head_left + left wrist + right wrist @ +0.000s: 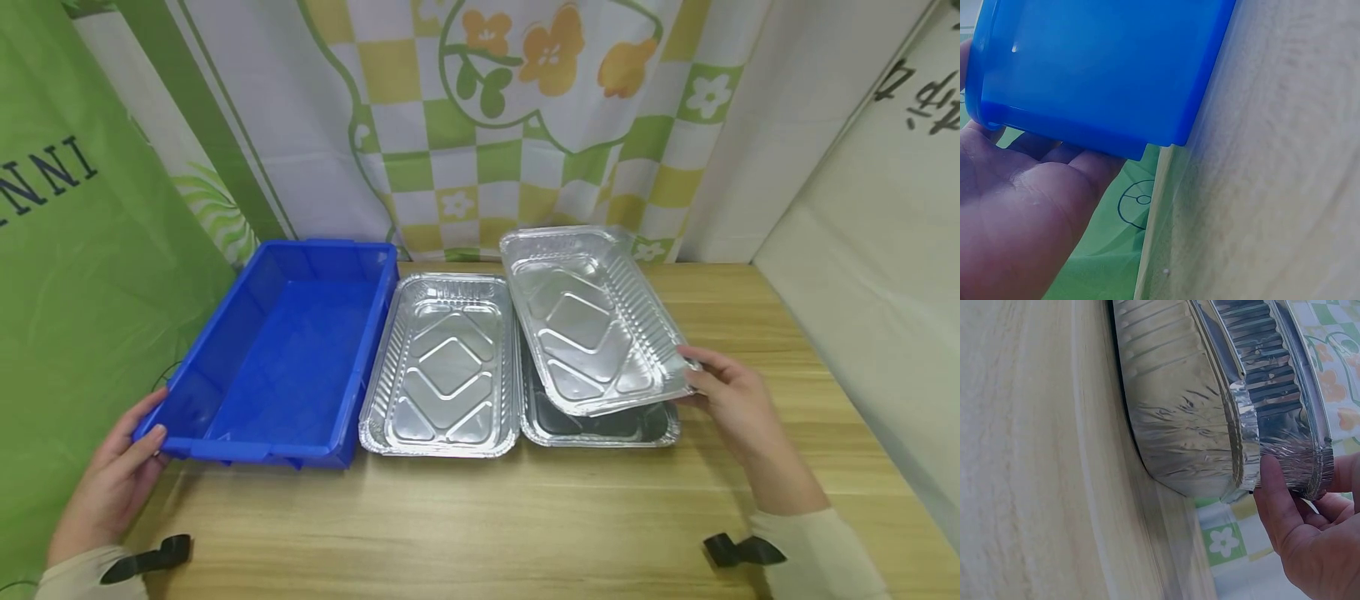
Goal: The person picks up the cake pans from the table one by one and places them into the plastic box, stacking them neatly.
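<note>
My left hand (pixel 116 471) grips the near left corner of a blue plastic bin (pixel 288 367), thumb over the rim and fingers along the outside wall. In the left wrist view the palm (pixel 1029 206) faces the bin's side. My right hand (pixel 738 408) pinches the near right corner of a foil tray (pixel 581 321), thumb on its rim. That tray sits tilted over another foil tray (pixel 600 429), whose near end shows beneath it. In the right wrist view the fingers (pixel 1282 500) are at the upper tray's corner, above the lower tray's wall (pixel 1172 425).
A third foil tray (pixel 450 367) lies between the bin and the stacked trays. All stand on a wooden table (pixel 450 525). A patterned curtain (pixel 480 167) hangs behind, green cloth (pixel 90 250) borders the left, and a pale cloth (pixel 877 225) borders the right.
</note>
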{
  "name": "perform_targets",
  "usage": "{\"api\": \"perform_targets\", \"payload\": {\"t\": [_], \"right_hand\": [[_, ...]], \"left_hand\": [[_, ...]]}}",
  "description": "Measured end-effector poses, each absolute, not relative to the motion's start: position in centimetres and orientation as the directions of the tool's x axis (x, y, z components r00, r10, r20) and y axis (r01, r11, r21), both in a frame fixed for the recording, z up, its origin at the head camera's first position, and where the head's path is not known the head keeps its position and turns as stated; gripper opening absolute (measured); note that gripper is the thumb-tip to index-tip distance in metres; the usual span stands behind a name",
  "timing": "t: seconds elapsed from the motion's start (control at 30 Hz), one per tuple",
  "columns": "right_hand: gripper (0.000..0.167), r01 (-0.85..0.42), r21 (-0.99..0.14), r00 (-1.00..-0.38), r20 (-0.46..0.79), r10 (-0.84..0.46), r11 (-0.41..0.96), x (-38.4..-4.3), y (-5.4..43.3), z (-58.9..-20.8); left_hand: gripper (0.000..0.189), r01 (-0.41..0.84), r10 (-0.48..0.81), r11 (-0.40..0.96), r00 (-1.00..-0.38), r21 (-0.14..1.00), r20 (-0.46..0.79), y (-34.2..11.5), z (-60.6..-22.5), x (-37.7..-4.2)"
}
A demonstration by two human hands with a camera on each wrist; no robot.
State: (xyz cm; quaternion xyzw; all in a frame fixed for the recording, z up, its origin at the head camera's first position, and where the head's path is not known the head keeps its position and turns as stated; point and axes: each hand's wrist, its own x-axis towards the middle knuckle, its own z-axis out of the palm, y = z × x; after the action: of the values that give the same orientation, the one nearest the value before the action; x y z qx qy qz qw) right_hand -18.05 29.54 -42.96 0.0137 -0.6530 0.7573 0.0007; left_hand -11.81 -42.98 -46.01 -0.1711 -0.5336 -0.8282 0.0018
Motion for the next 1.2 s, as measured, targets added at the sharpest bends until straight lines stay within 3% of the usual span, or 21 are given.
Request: {"api": "perform_targets", "payload": {"t": [1.2], "right_hand": [[0.033,-0.031,-0.998,-0.999,0.033,-0.026,-0.054,-19.5,25.8,-42.0]], "left_hand": [[0.054,0.19,0.176,-0.445,-0.94,0.875,0.294,-42.9,-46.1,-11.8]]}}
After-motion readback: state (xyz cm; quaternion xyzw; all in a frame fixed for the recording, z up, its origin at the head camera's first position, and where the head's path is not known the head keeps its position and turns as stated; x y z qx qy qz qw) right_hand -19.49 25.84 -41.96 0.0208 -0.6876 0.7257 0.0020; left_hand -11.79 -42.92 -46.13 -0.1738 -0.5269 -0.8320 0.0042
